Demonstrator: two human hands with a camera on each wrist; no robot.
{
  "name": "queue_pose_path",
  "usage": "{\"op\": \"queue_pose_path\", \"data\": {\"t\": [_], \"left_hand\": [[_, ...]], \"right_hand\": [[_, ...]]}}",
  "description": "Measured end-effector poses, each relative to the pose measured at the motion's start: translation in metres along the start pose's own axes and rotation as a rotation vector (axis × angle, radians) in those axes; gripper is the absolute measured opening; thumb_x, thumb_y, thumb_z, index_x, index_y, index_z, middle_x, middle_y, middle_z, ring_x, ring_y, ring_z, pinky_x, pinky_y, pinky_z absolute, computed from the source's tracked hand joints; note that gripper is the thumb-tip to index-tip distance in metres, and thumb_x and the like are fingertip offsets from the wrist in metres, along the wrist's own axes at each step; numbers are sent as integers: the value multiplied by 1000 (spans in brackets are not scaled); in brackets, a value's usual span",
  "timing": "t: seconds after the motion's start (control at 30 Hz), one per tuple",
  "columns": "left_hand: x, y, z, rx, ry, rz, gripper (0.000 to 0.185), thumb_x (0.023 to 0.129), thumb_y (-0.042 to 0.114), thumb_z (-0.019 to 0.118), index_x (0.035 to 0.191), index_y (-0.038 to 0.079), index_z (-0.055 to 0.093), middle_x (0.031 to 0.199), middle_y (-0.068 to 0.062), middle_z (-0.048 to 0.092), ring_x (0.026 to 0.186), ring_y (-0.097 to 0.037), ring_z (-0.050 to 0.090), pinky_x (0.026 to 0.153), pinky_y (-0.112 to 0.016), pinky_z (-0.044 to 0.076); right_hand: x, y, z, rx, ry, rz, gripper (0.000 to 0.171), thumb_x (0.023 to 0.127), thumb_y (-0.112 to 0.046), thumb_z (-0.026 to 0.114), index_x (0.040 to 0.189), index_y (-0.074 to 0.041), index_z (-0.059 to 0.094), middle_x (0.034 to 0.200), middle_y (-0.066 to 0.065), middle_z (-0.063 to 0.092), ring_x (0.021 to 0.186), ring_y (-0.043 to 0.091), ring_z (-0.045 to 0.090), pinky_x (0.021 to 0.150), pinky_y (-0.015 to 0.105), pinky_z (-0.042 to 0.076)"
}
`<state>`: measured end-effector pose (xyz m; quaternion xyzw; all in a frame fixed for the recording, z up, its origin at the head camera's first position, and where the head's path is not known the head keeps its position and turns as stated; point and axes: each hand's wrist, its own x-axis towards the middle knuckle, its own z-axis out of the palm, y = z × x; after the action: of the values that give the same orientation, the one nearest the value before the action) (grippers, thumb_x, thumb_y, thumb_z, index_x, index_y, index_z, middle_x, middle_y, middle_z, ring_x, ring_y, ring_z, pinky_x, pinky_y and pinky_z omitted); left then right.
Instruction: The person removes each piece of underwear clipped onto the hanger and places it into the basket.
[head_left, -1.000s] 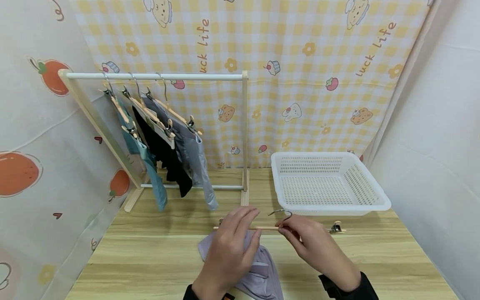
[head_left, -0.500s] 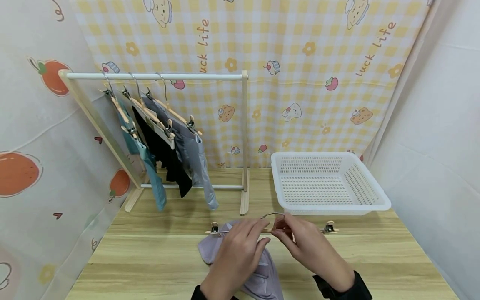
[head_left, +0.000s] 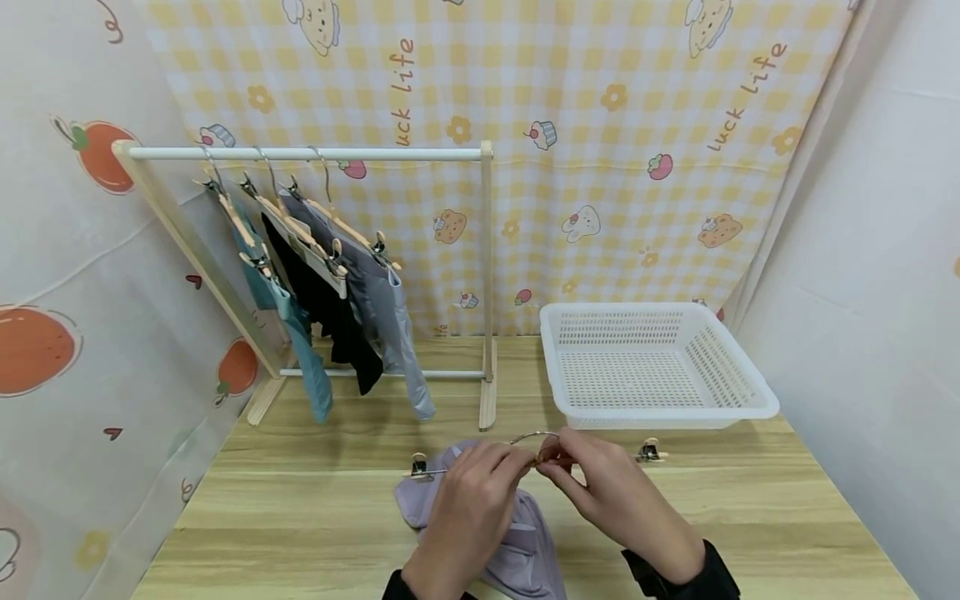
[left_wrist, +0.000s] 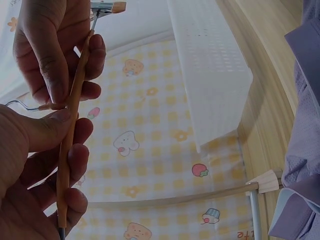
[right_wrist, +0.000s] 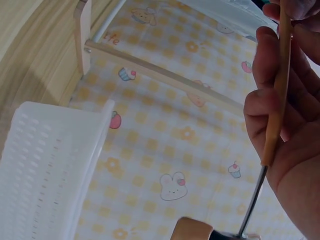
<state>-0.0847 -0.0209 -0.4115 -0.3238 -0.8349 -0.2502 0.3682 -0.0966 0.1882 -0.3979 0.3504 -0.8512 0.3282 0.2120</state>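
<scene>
Both hands hold a wooden clip hanger (left_wrist: 64,167) level above the table. In the left wrist view, my left hand (head_left: 472,504) curls its fingers round the bar, its thumb near the base of the metal hook (head_left: 534,434). On the other side of the hook, my right hand (head_left: 611,496) also curls its fingers round the bar. The hanger's clips, a left one (head_left: 419,467) and a right one (head_left: 649,451), stick out past the hands with no cloth in them. Beneath lies a light purple garment (head_left: 525,558) on the table, partly hidden by the left hand.
At the back left stands a wooden rack (head_left: 487,275) with a white top rail (head_left: 420,154). Blue shorts (head_left: 303,350), a black garment (head_left: 330,317) and grey pants (head_left: 405,333) hang from it. A white plastic basket (head_left: 660,415) sits at the back right.
The hanger has moved left and slightly towards me, its left clip coming out from behind the left hand. The left hand has gone from fingers reaching over the bar to gripping it.
</scene>
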Motion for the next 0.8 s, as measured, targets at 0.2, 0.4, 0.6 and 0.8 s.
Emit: {"op": "queue_pose_path", "data": {"t": [0.2, 0.4, 0.6, 0.8], "left_hand": [[-2, -6, -3, -2, 12, -22, 10, 96, 8, 76, 105, 12, 79, 98, 3, 75, 90, -13, 73, 77, -30, 60], [-3, -12, -7, 38, 66, -50, 10, 92, 7, 79, 101, 12, 80, 94, 3, 75, 85, -12, 72, 74, -29, 58], [-8, -21, -11, 90, 61, -139, 17, 89, 1, 82, 102, 12, 81, 93, 2, 76, 86, -16, 72, 76, -32, 60], [-11, -29, -16, 120, 70, -205, 18, 87, 1, 85, 102, 9, 81, 93, -1, 77, 86, -19, 74, 74, -35, 61]], "right_hand": [[0, 0, -1, -12, 24, -50, 25, 94, -5, 82, 111, -20, 73, 105, -11, 76, 94, 4, 73, 81, 16, 56], [2, -3, -4, -41, 86, -126, 16, 100, -11, 78, 114, -19, 74, 120, -2, 77, 108, 16, 74, 99, 17, 53], [4, -5, -4, -4, 94, -132, 18, 112, -31, 62, 111, -17, 73, 117, -4, 75, 109, 14, 71, 101, 17, 52], [2, -1, 7, 7, 39, -140, 20, 97, -8, 81, 112, -19, 72, 115, -5, 74, 108, 15, 72, 99, 18, 54]]}}
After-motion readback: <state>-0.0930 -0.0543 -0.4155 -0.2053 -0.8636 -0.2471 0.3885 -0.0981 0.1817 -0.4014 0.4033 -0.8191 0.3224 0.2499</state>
